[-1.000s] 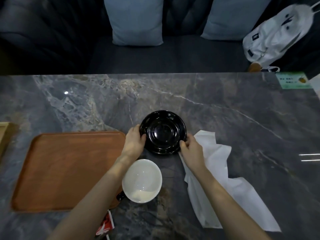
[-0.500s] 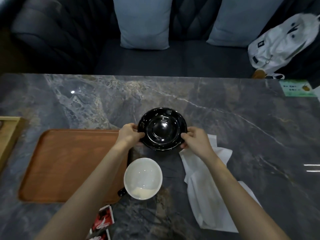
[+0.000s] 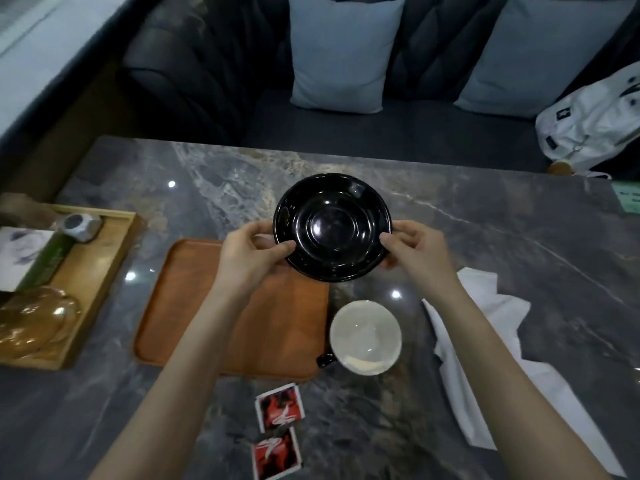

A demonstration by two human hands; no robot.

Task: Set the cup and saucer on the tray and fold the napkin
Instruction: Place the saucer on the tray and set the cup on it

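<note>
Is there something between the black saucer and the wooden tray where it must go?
Nothing visible does. Both hands, left hand and right hand, hold the black saucer above the orange wooden tray, whose surface is bare.

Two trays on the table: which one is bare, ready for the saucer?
The reddish-brown tray under the left hand; nothing lies on it. The lighter wooden tray at the table's left edge already holds a card and other items.
</note>
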